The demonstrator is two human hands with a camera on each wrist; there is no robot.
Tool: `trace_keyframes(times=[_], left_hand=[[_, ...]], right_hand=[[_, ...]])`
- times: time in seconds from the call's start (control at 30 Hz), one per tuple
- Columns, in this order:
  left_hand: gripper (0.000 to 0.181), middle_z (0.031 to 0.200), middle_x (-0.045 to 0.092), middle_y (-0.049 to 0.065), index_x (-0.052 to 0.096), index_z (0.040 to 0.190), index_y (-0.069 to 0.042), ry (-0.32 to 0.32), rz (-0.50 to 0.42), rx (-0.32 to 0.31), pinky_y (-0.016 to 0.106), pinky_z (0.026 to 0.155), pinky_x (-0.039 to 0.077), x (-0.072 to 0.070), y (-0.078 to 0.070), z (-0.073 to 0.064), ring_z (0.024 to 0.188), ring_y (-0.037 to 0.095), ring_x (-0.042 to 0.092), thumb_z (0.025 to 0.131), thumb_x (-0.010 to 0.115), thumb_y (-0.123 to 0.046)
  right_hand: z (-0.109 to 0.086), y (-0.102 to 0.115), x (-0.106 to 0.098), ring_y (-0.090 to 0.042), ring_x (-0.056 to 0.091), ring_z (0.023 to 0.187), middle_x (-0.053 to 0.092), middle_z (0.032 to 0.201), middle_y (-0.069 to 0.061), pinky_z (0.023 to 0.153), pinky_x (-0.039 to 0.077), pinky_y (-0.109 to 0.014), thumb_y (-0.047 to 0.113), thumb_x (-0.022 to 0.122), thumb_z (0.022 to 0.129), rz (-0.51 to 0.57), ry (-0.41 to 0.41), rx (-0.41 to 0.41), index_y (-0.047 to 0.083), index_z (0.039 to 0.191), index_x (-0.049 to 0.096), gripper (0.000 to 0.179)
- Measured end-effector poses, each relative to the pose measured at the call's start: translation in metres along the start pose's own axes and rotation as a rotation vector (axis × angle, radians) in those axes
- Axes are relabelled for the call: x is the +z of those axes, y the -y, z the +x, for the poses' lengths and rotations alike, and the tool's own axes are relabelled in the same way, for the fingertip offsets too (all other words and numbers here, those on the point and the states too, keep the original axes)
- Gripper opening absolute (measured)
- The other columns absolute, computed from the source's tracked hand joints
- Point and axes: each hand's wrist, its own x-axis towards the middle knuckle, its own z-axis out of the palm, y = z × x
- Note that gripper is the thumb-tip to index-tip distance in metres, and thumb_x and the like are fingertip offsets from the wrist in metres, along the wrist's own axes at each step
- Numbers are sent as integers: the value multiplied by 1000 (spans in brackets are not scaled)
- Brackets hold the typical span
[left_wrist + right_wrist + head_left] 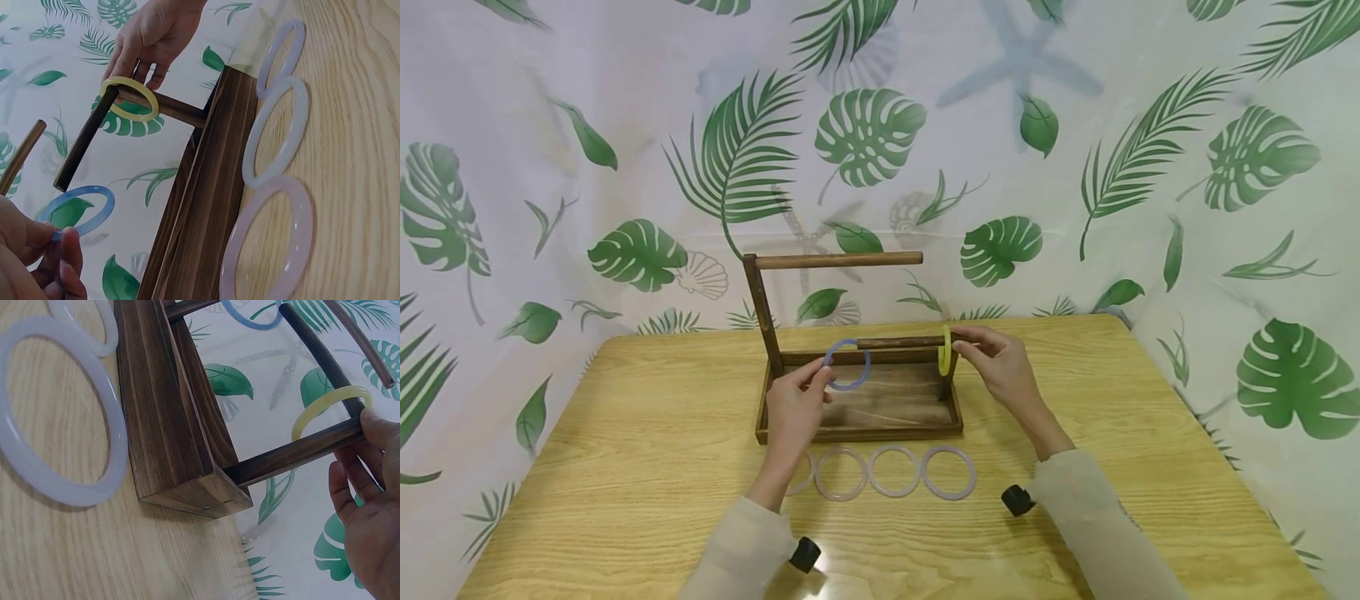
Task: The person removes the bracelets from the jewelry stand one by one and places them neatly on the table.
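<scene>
Head view: the left hand (796, 408) pinches the blue ring (867, 375) by its left edge, so that the ring lies just to the right of the fingertips. The lower bar (898, 342) runs left to right, its free tip overlapping the ring's outline. The ring's open face is turned toward the camera, its plane apparently nearer to along the bar than across it; the yellow ring (944, 367), around the bar beside the right post (950, 383), appears edge-on.

Left wrist view: the blue ring lies next to the bar's tip; whether the tip enters the opening cannot be told. The left hand is clearly the nearer to it.

Right wrist view: the right hand (378, 515) grips the top of the right post, at the bar's opposite end.
</scene>
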Motion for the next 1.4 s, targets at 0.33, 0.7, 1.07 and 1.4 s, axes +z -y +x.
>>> trace_keyframes(times=[0.33,0.7,1.07,1.4], left_hand=[[25,99,78,15,75,123,-2,-12,10,-48,18,43,33,-17,2,0,66,18,69,102,67,-13],[24,98,77,14,77,120,-4,-21,31,-66,19,46,34,-33,4,1,67,18,69,103,68,-16],[24,102,77,18,75,122,-1,-24,20,-77,18,47,35,-49,8,-3,73,27,72,103,67,-12],[25,100,77,18,74,123,1,-41,35,-76,17,45,33,-65,11,-6,64,14,66,103,66,-11]], right_hand=[[0,-2,-1,-7,69,94,69,114,-30,85,53,-17,-2,66,100,-2,-8,-4,-10,124,69,26],[2,0,0,-1,67,96,68,117,-31,85,52,-16,-3,65,100,3,-4,-3,-11,124,69,26],[1,-1,0,0,67,95,68,118,-31,84,52,-16,-2,65,100,9,0,6,-11,125,68,26],[1,-1,0,-2,68,94,68,117,-31,83,53,-17,-2,65,100,11,0,6,-10,125,69,27]])
